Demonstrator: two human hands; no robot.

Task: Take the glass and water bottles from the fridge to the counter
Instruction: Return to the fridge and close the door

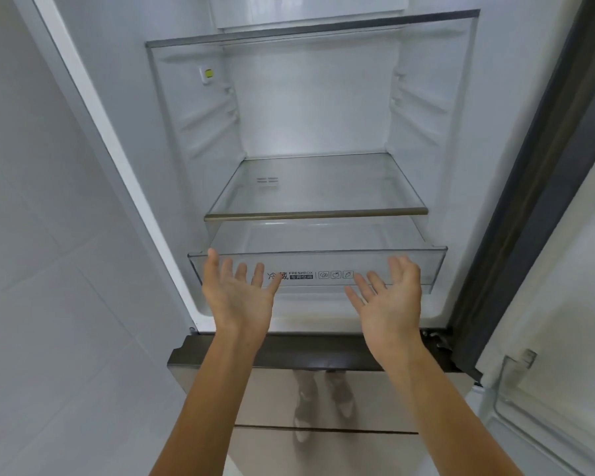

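Observation:
The fridge [124,108] stands open in front of me with its light on. No glass or water bottle shows on its shelves. My left hand [237,293] and my right hand [389,297] are held palm up, fingers spread, just in front of the clear crisper drawer [423,266]. Both hands hold nothing. Whether the fingertips touch the drawer front cannot be told.
A glass shelf [316,187] lies above the drawer, and a higher shelf [310,29] sits near the top. The open fridge door [547,252] with a door bin [516,383] is on the right. A white tiled wall [31,269] is on the left. Lower drawer fronts [282,400] are below.

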